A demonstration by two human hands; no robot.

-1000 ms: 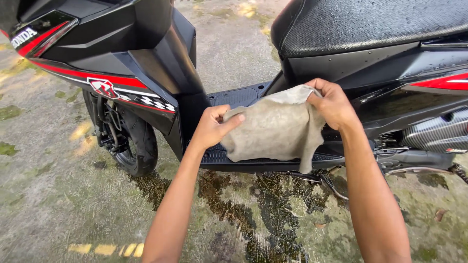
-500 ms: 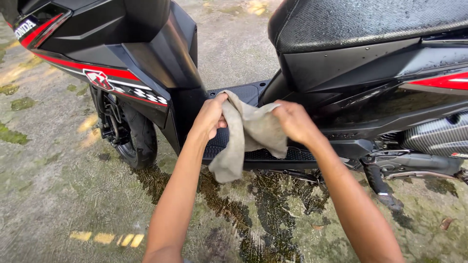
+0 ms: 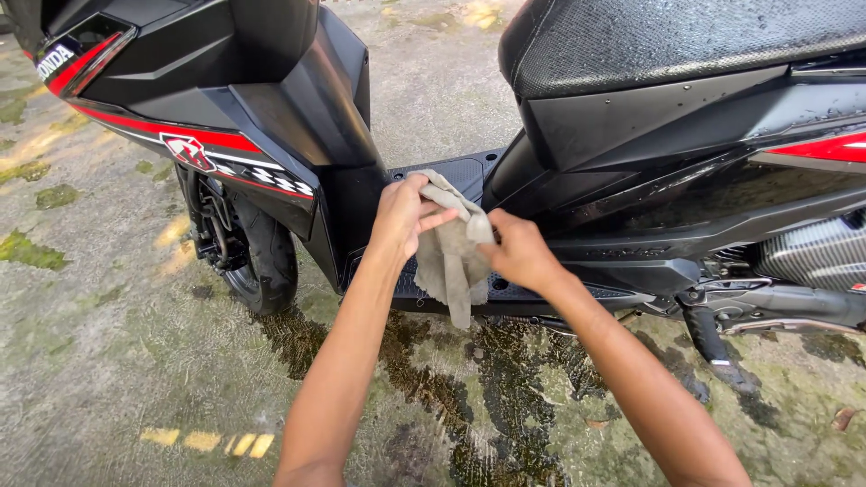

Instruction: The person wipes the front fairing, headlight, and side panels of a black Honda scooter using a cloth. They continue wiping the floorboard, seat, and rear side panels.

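Fingers (image 3: 431, 219) of the left hand (image 3: 403, 216) pinched on the top edge of a crumpled beige-grey cloth rag (image 3: 448, 257), index stretched out across the fabric. Right hand (image 3: 514, 251) curled shut around the rag's other side, knuckles up, fingertips probably tucked into the folds but hard to tell from this angle. Rag bunched between both hands, lower end dangling, held just above the black ribbed footboard (image 3: 532, 293) of a black scooter with red stripes (image 3: 271, 117). Textured black seat (image 3: 667, 36) up top right, front tyre (image 3: 257, 257) at left. Wet, mossy concrete ground (image 3: 117, 361) underneath, dark puddle streaks below the footboard.
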